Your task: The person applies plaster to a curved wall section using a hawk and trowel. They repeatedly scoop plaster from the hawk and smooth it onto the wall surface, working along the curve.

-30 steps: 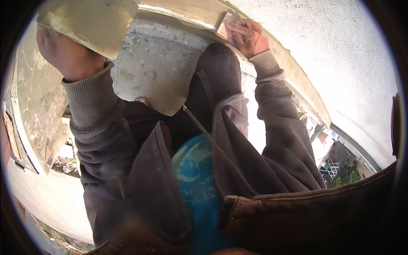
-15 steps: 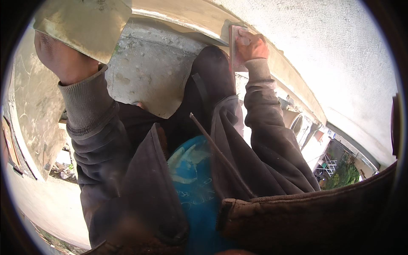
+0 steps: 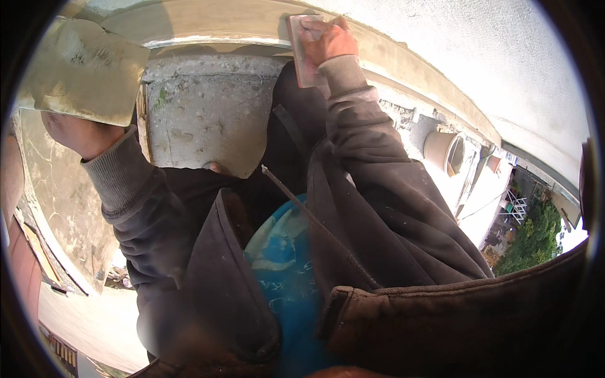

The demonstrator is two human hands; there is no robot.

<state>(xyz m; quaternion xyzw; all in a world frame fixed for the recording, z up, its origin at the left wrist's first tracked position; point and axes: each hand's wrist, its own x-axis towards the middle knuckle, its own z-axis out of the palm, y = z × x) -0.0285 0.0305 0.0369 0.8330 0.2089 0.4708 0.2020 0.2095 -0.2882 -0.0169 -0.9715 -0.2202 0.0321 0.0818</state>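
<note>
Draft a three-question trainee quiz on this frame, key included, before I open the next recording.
1. Which hand holds the flat, pinkish tool?
2. True or false: the shirt under the open, dark jacket is red.
3. Choose one: the left hand is partly hidden by (a) a bucket, (b) a flat, broad plate, (c) a hose.

Key: 1. The right hand. 2. False; it is blue. 3. b.

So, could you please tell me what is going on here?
A person's right hand holds a flat reddish float against a tan band bordering a rough white surface. The left hand supports a wide, flat board from beneath, its fingers hidden. Rough grey concrete shows between the two hands.
</note>
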